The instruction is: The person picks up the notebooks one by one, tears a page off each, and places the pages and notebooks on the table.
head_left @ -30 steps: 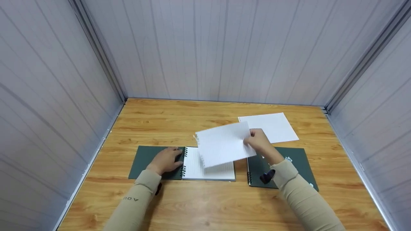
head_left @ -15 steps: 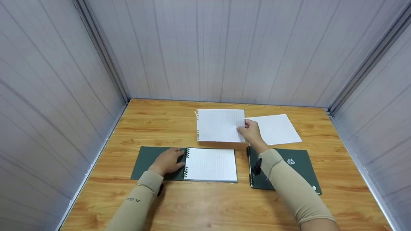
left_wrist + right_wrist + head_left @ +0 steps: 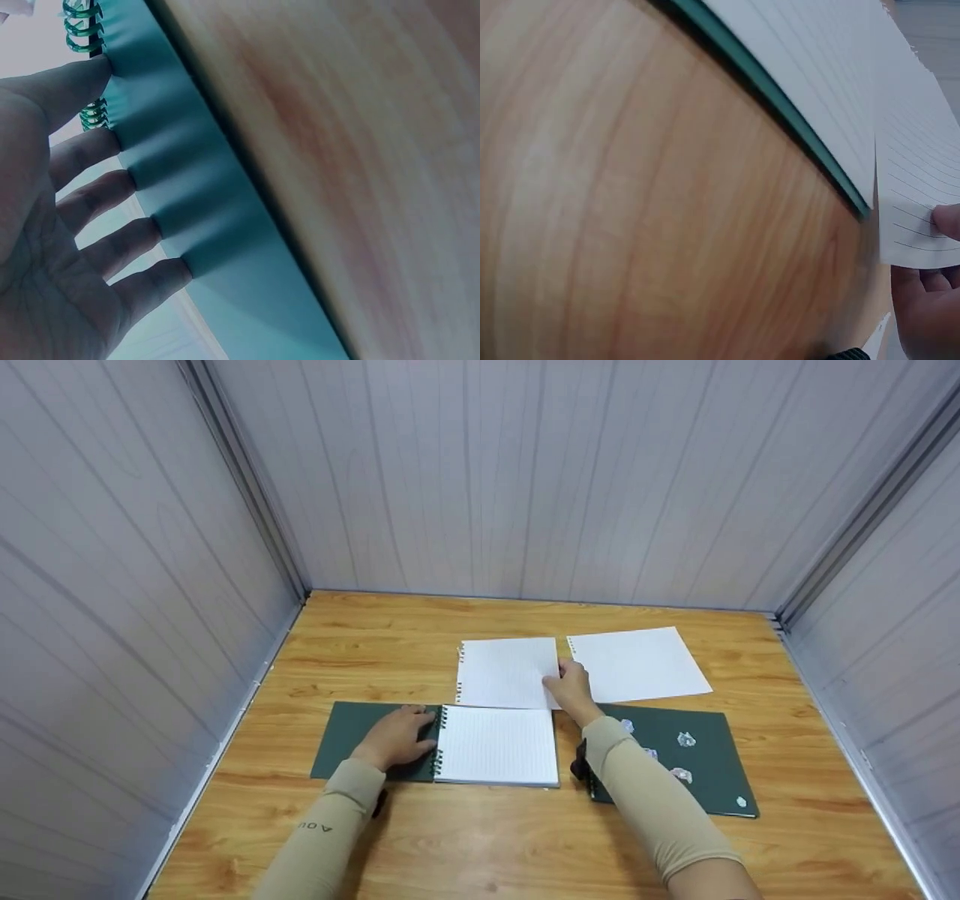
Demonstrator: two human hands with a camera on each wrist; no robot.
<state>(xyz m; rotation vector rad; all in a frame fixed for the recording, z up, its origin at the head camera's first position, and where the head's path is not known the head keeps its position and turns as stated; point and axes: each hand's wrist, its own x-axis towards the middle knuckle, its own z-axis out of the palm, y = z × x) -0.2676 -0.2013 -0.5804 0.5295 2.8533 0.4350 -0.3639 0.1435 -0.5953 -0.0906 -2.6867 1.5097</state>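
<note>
An open spiral notebook [image 3: 495, 746] lies on the table, lined pages on the right and its dark green cover folded out to the left. My left hand [image 3: 395, 736] rests on that cover beside the spiral binding, and the left wrist view shows its fingers [image 3: 112, 195] spread and nearly straight. Behind the notebook, my right hand [image 3: 571, 688] pinches the right edge of a torn-out lined sheet [image 3: 506, 671]. In the right wrist view, the thumb lies on top of the sheet [image 3: 919, 180] and the other fingers are under it.
Another loose sheet [image 3: 637, 664] lies at the back right. A closed dark green notebook [image 3: 705, 757] with several small shiny stickers sits at the right, partly under my right forearm. Pale panel walls [image 3: 495, 480] stand around the wooden table [image 3: 480, 840].
My right hand has carried the torn-out sheet away from over the open notebook to the table area behind it, lowering it there. My left hand has stayed on the cover.
</note>
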